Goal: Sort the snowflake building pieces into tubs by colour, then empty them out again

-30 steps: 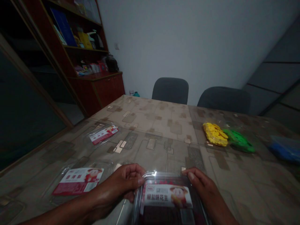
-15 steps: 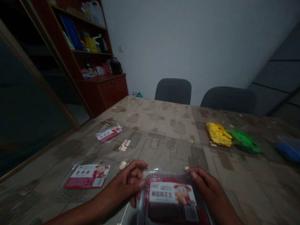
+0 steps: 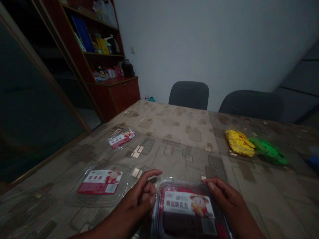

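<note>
A clear plastic clamshell box with a red and white label and dark red contents lies on the table at the near edge. My left hand rests against its left side, fingers curled on the rim with the forefinger stretched out. On the box's right side my right hand presses the rim with curled fingers.
Two more clear labelled boxes lie to the left, one near and one farther. Yellow and green bagged heaps sit at the right. Two dark chairs stand behind the table, a wooden cabinet at the back left.
The view has shifted left and slightly down. My left forefinger has lifted and stretched out from the box's corner. Both hands remain on the box.
</note>
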`<act>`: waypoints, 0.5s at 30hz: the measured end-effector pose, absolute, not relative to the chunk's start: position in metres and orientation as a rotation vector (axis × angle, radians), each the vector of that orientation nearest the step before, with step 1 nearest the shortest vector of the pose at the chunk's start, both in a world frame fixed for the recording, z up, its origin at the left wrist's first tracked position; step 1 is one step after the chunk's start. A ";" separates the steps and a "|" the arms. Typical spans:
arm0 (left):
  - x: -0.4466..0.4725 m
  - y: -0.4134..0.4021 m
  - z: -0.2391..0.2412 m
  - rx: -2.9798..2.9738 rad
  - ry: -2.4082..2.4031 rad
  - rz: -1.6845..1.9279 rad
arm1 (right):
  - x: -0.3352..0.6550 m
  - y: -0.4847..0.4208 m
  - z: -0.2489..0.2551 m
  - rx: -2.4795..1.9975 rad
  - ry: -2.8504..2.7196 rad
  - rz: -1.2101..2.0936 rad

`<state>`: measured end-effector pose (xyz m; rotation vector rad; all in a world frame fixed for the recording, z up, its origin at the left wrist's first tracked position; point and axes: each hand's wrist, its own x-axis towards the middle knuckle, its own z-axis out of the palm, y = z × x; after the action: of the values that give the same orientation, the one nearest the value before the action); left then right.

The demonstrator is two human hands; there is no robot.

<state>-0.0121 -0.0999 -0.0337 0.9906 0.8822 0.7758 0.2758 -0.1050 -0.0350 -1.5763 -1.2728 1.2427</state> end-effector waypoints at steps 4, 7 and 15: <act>-0.010 -0.100 -0.034 0.997 0.795 0.684 | 0.275 -0.102 -0.030 -1.579 -1.273 1.221; -0.005 -0.092 -0.034 0.952 0.716 0.647 | 0.272 -0.097 -0.024 -1.607 -1.220 1.169; 0.006 -0.088 -0.037 0.914 0.800 0.600 | 0.288 -0.085 -0.028 -1.725 -1.216 1.148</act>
<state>0.0062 -0.0876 -0.0366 0.9137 0.7999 0.5998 0.2879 -0.0852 -0.0283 -1.7245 -1.2163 1.1480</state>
